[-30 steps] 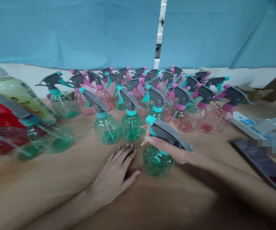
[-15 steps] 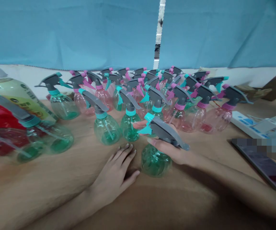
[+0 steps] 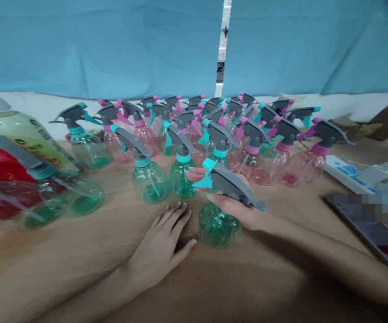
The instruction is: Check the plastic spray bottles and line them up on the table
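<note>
My right hand (image 3: 237,208) is closed round the neck of a green spray bottle (image 3: 219,229) with a grey and turquoise trigger head, which stands upright on the table. Part of its collar is hidden by my fingers. Flat on the wooden table (image 3: 187,291), my left hand (image 3: 165,237) lies with fingers stretched out, to the left of that bottle and apart from it. Just beyond my hands stand two more green spray bottles, one on the left (image 3: 150,181) and one closer to the middle (image 3: 183,177).
Several pink and green spray bottles crowd the back, among them a pink one (image 3: 306,166). At left are more green bottles (image 3: 82,193), a large labelled bottle (image 3: 28,134) and something red (image 3: 2,166). A power strip (image 3: 345,172) and a dark phone-like device (image 3: 365,229) lie right.
</note>
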A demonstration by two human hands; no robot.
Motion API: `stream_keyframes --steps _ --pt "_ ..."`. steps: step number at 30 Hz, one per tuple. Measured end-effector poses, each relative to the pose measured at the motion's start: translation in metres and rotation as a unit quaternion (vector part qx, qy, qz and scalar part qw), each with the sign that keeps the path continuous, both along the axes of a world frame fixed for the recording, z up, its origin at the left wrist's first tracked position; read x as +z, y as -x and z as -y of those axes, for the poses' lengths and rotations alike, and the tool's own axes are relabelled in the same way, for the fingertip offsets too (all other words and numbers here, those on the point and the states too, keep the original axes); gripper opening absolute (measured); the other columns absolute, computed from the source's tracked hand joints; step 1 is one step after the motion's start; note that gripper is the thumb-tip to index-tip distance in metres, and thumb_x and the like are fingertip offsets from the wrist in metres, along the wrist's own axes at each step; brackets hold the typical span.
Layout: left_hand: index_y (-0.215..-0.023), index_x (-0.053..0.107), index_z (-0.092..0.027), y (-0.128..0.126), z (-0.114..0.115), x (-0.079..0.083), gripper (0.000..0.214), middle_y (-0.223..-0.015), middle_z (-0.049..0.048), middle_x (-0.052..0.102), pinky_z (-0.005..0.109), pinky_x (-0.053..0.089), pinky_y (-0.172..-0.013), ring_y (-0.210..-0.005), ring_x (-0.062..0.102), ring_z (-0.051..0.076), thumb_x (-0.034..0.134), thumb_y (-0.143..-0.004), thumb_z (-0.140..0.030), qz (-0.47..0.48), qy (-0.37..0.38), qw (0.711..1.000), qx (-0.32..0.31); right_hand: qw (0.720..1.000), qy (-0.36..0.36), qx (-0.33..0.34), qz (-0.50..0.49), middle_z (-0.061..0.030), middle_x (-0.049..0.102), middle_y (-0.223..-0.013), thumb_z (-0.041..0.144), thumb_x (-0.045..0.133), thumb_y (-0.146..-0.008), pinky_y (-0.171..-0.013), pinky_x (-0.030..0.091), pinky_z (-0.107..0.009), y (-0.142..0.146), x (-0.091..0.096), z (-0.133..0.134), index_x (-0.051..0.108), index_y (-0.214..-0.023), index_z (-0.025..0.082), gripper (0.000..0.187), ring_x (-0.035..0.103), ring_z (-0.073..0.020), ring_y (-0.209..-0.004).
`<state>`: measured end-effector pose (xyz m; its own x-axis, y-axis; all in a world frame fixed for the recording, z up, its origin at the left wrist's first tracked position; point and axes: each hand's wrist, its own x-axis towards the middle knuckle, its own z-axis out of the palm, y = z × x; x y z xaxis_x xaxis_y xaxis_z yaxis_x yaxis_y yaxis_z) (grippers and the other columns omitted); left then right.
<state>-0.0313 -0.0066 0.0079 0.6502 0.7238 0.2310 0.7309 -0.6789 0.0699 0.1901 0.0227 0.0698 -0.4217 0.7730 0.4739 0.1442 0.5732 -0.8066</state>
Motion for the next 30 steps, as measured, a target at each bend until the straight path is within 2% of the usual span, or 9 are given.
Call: stream_keyframes --steps 5,9,15,18,23,30 --pt "-0.138 0.042 -0.013 0.0003 -0.0003 0.0001 0.054 -0.140 0.0150 0.048 0.047 0.037 -0.104 -0.130 0.042 0.030 0.048 -0.094 -0.044 0.006 -0.001 1.000 -0.002 1.000 0.008 0.002 -0.015 0.0007 0.065 -0.079 0.018 0.052 -0.083 -0.068 0.052 -0.034 -0.0002 -0.0042 -0.0018 0.057 -0.122 0.028 0.041 0.061 -0.0175 -0.068" --pt "-0.137 0.042 -0.010 0.0002 0.0001 0.0003 0.055 -0.140 0.0165 0.048 0.048 0.037 -0.104 -0.130 0.042 0.031 0.048 -0.094 -0.044 0.009 0.002 1.000 -0.004 1.000 -0.008 0.004 -0.027 -0.0004 0.065 -0.086 0.017 0.053 -0.082 -0.071 0.051 -0.033 0.0001 -0.0053 -0.0033 0.058 -0.121 0.027 0.041 0.061 -0.0173 -0.073" --pt "-0.138 0.041 -0.012 0.0000 0.0011 0.0016 0.055 -0.140 0.0160 0.047 0.047 0.037 -0.104 -0.130 0.042 0.030 0.048 -0.094 -0.044 0.004 0.005 1.000 -0.002 1.000 0.016 0.012 -0.024 0.0000 0.065 -0.082 0.016 0.053 -0.082 -0.072 0.052 -0.033 -0.0011 -0.0077 -0.0037 0.059 -0.119 0.026 0.038 0.060 -0.0156 -0.068" --pt "-0.140 0.040 -0.014 0.0002 0.0010 0.0017 0.054 -0.141 0.0150 0.047 0.047 0.036 -0.104 -0.130 0.042 0.030 0.049 -0.094 -0.043 0.012 0.004 1.000 -0.005 1.000 0.020 0.004 -0.020 0.0008 0.064 -0.078 0.018 0.053 -0.083 -0.068 0.052 -0.032 -0.0007 -0.0072 -0.0031 0.058 -0.121 0.026 0.039 0.060 -0.0155 -0.066" --pt "-0.139 0.040 -0.012 0.0000 0.0008 0.0012 0.056 -0.140 0.0158 0.048 0.048 0.036 -0.104 -0.131 0.041 0.031 0.049 -0.094 -0.043 0.009 0.004 1.000 -0.004 0.999 0.010 0.010 -0.050 -0.0005 0.065 -0.083 0.025 0.057 -0.084 -0.073 0.053 -0.032 0.0026 -0.0043 -0.0035 0.059 -0.118 0.025 0.034 0.064 -0.0170 -0.078" --pt "-0.140 0.039 -0.011 0.0000 0.0006 0.0014 0.056 -0.141 0.0160 0.046 0.047 0.036 -0.105 -0.132 0.040 0.030 0.048 -0.094 -0.043 0.005 0.002 1.000 -0.003 0.999 0.025 -0.002 -0.042 -0.0004 0.066 -0.082 0.023 0.058 -0.082 -0.057 0.052 -0.026 0.0041 -0.0048 -0.0037 0.058 -0.106 0.022 0.024 0.063 -0.0136 -0.066"
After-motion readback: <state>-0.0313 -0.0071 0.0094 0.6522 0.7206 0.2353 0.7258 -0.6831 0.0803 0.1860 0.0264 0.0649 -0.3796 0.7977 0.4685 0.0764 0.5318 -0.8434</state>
